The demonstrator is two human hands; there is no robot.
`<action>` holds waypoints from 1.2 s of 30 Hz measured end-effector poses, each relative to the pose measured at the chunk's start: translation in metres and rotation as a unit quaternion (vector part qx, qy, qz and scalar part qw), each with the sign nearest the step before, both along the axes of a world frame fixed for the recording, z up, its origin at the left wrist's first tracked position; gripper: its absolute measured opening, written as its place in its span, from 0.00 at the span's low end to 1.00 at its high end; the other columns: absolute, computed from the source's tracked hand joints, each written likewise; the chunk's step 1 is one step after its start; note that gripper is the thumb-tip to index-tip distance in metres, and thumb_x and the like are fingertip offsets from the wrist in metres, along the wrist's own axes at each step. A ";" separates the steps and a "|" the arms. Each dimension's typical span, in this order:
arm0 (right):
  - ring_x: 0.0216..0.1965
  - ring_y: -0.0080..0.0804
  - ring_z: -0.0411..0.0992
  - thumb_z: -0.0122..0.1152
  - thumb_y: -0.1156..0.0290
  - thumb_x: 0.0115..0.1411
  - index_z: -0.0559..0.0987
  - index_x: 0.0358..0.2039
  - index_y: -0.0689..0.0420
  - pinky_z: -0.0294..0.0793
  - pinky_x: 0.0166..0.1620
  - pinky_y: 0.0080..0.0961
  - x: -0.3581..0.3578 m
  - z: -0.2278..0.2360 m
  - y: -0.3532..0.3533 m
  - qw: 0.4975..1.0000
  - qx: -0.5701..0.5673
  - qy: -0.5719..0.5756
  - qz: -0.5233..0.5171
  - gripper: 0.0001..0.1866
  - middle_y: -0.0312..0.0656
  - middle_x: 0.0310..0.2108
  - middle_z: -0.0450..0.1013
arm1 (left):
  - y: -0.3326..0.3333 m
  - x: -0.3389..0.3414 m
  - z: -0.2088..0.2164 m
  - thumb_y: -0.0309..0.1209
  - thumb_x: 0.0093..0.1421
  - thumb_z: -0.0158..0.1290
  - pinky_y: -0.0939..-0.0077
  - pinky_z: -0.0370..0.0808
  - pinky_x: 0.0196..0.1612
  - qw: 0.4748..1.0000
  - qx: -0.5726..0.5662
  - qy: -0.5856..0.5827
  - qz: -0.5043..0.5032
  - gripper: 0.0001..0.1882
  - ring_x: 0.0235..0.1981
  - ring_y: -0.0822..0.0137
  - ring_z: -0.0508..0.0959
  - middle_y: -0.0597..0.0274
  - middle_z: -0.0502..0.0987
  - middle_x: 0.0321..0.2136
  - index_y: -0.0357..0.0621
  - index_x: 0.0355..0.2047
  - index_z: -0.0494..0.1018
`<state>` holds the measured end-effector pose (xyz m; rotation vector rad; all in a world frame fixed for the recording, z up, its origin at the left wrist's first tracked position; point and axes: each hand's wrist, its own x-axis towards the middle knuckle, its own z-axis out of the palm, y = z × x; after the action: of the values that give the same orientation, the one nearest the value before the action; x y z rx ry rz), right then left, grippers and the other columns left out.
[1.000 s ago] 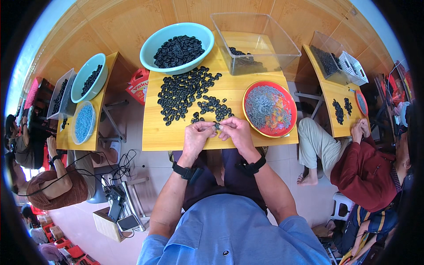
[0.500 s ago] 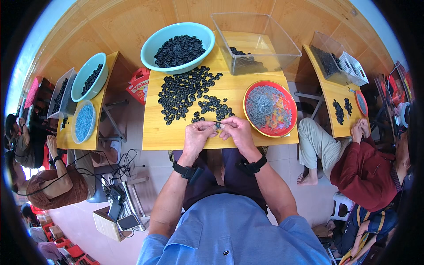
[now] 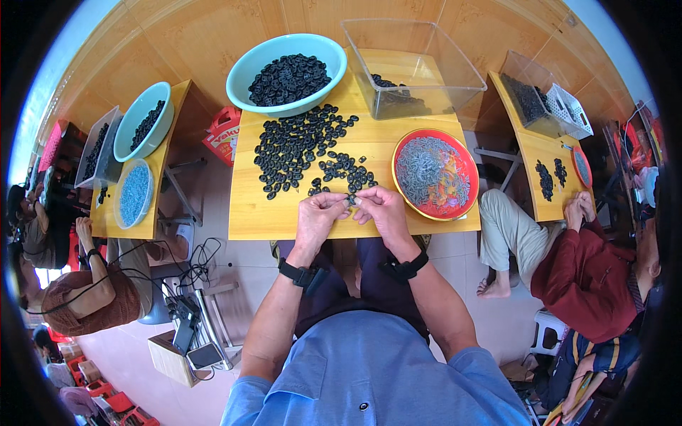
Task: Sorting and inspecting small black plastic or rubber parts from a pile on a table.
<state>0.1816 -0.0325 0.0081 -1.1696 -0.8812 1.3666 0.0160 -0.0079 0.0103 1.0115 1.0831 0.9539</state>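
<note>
My left hand and my right hand meet above the near edge of the yellow table. Between their fingertips is a small dark oval piece, mostly covered by the fingers and pinched from both sides. Just beyond the hands lies a small cluster of black oval pieces. A larger spread of the same pieces reaches back toward a light teal bowl, which is heaped with more. Right of my right hand stands a red bowl holding many small grey pieces.
A clear plastic bin with some black pieces stands at the back right. Side tables hold similar bowls and bins. One person in brown sits left, another in dark red right. Black cables hang by a metal stand at left.
Almost nothing differs. Both hands keep their place with fingertips together on the small dark piece; the view has shifted very slightly.
</note>
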 end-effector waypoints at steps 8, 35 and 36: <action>0.23 0.25 0.77 0.61 0.78 0.61 0.79 0.38 0.68 0.76 0.25 0.18 0.001 0.004 0.002 1.000 -0.011 -0.022 0.012 0.06 0.44 0.26 0.78 | 0.002 -0.001 -0.003 0.23 0.60 0.60 0.83 0.80 0.35 1.000 0.001 -0.013 -0.005 0.08 0.29 0.73 0.82 0.55 0.83 0.31 0.30 0.38 0.79; 0.19 0.21 0.72 0.62 0.78 0.59 0.75 0.37 0.64 0.71 0.21 0.17 0.016 0.010 0.006 0.992 -0.038 -0.038 0.111 0.07 0.38 0.22 0.74 | 0.004 -0.009 0.006 0.24 0.50 0.68 0.81 0.74 0.31 0.930 0.213 0.256 -0.155 0.17 0.25 0.79 0.73 0.67 0.77 0.25 0.38 0.42 0.80; 0.19 0.21 0.72 0.62 0.78 0.59 0.75 0.37 0.64 0.71 0.21 0.17 0.016 0.011 0.007 0.992 -0.039 -0.038 0.111 0.07 0.38 0.22 0.74 | 0.004 -0.010 0.003 0.24 0.50 0.68 0.81 0.74 0.31 0.936 0.211 0.238 -0.149 0.17 0.25 0.79 0.73 0.67 0.77 0.26 0.38 0.42 0.80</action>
<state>0.1974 -0.0256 0.0188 -1.2171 -1.0457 1.5559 0.0061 -0.0036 0.0131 1.7750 1.0903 0.7188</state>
